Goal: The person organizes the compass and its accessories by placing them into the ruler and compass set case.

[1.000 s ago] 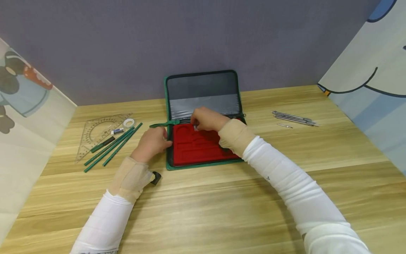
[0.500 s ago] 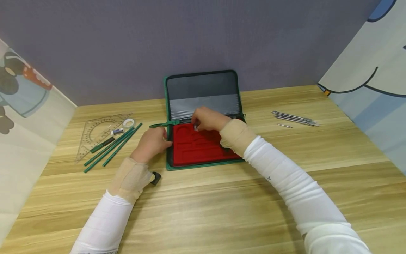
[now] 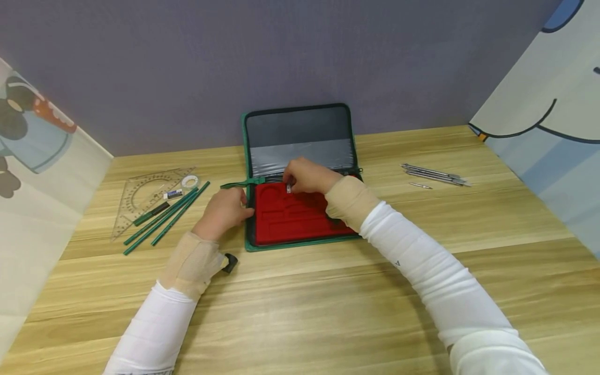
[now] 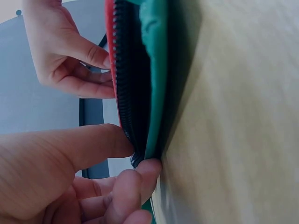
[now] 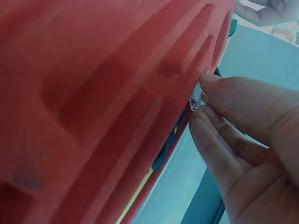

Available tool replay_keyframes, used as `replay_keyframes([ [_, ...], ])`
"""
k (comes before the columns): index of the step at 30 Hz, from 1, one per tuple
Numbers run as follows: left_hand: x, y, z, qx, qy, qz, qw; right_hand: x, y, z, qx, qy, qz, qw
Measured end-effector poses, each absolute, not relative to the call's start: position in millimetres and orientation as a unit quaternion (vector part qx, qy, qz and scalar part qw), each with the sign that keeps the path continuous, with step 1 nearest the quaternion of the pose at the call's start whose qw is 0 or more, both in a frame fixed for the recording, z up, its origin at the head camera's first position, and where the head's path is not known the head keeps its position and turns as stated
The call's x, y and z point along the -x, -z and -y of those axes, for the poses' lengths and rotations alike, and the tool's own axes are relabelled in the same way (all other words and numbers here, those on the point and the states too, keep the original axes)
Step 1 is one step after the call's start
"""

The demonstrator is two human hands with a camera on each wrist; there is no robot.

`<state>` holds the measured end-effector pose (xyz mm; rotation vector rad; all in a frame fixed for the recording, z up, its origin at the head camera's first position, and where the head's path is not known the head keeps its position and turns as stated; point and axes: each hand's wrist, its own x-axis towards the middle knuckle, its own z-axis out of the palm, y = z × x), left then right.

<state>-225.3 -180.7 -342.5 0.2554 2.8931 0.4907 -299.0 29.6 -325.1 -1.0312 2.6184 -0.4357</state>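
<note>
A green zip case [image 3: 300, 247] lies unfolded on the table, its grey lid leaning back against the wall. Inside it sits a red moulded tray [image 3: 300, 227] with shaped hollows. My left hand [image 3: 226, 211] pinches the case's zippered left edge between thumb and fingers, as the left wrist view shows up close. Over the back of the tray, my right hand [image 3: 307, 176] pinches a small clear plastic piece [image 5: 197, 99] between thumb and fingertips, right at the tray's surface. Part of that piece is hidden by the fingers.
Left of the case lie green pencils [image 3: 161, 221], a clear set square [image 3: 125, 208], an eraser [image 3: 173, 194] and a white ring-shaped roll [image 3: 189, 180]. To the right are slim metal tools [image 3: 433, 174] and a short metal piece [image 3: 420, 185]. A purple-grey wall [image 3: 300, 57] stands behind.
My right hand has shifted very slightly to the right, and the clear piece shows a little more below its fingertips. The left hand stays at the case's edge.
</note>
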Motion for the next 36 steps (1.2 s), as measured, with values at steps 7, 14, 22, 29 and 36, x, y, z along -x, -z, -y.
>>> replay_keyframes([
  [7,225,343,181,-0.091,-0.167,-0.977,0.094,299,326,-30,0.361,0.143,-0.911,0.137],
  [14,225,342,180,-0.09,-0.169,-0.977,0.098,298,325,-29,0.362,0.132,-0.914,0.124],
  [22,224,341,180,-0.089,-0.17,-0.976,0.101,296,326,-27,0.365,0.124,-0.916,0.113],
  [29,225,342,180,-0.09,-0.167,-0.977,0.101,294,324,-30,0.364,0.129,-0.915,0.118],
  [36,225,342,181,-0.088,-0.172,-0.975,0.105,290,322,-39,0.367,0.131,-0.912,0.132],
])
